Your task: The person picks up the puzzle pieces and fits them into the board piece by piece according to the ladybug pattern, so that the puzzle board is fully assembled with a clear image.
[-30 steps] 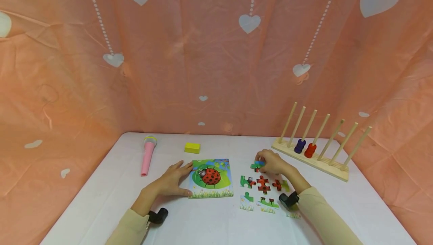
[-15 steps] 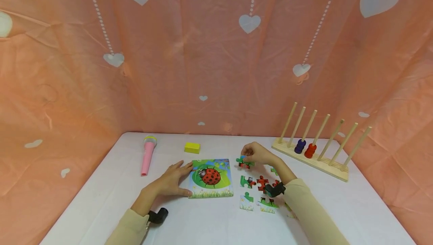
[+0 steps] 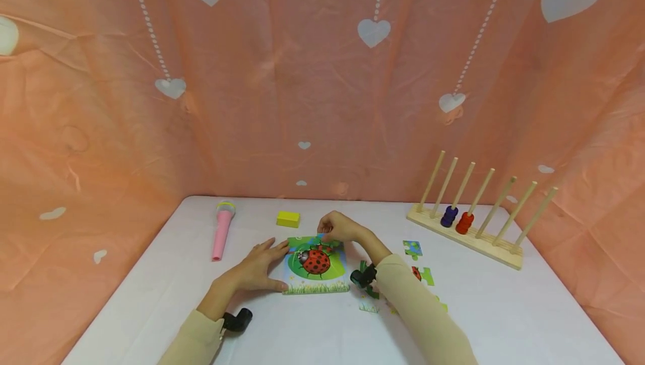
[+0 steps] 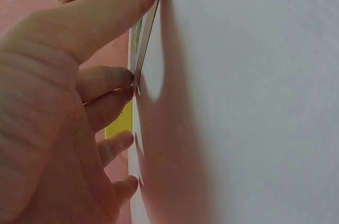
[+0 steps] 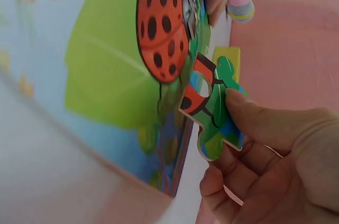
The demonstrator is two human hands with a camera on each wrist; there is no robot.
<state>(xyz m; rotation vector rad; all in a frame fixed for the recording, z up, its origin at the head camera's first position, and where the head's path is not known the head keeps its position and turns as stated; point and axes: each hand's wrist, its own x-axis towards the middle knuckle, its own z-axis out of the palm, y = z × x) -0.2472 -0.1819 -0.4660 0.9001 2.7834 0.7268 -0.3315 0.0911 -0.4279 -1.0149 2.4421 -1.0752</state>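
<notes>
A square ladybug picture board (image 3: 316, 264) lies mid-table. My left hand (image 3: 258, 271) rests along its left side, fingers spread, with the thumb at the near corner and fingertips at the far one. Between thumb and fingers, my right hand (image 3: 344, 227) pinches a jigsaw piece (image 5: 218, 102) in green, blue and red. The right wrist view shows this piece tilted close over the board's edge. To the right lie loose jigsaw pieces, among them a blue-green one (image 3: 412, 248) and one with a green edge (image 3: 427, 275). Others are partly hidden under my right forearm.
Behind the board sits a yellow block (image 3: 288, 219). A pink toy microphone (image 3: 220, 236) lies at the left. At the back right stands a wooden peg rack (image 3: 484, 243), with purple beads (image 3: 449, 216) and red beads (image 3: 465, 223) on two pegs.
My right hand has carried the jigsaw piece leftward from the loose pieces to the far right part of the board. My left hand has stayed at the board's left side.
</notes>
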